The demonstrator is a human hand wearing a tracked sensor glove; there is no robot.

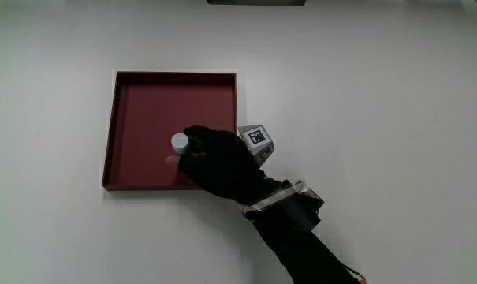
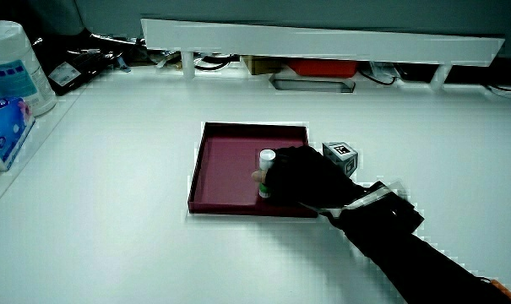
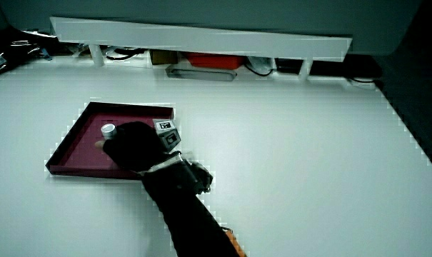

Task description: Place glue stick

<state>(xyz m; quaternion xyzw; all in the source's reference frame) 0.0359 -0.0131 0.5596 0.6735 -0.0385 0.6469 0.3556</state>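
The hand [image 1: 222,162] was over the dark red tray [image 1: 143,99], in the part of it nearer to the person, with its fingers curled around the glue stick [image 1: 179,143]. The glue stick stood upright inside the tray; its white cap showed above the fingers, and in a side view [image 2: 267,157] a strip of green showed low on its body, but no writing on it could be read. Whether its base touched the tray floor could not be told. The patterned cube [image 1: 258,140] on the back of the hand carried a black-and-white square marking and sat over the tray's rim. The black forearm [image 1: 301,237] ran from the hand toward the person across the white table [image 1: 380,118].

In a side view, a white tub [image 2: 14,67] with a blue label stood near the table's edge, well apart from the tray; its lettering was too small to read. The low white partition [image 3: 201,39] was visible in both side views.
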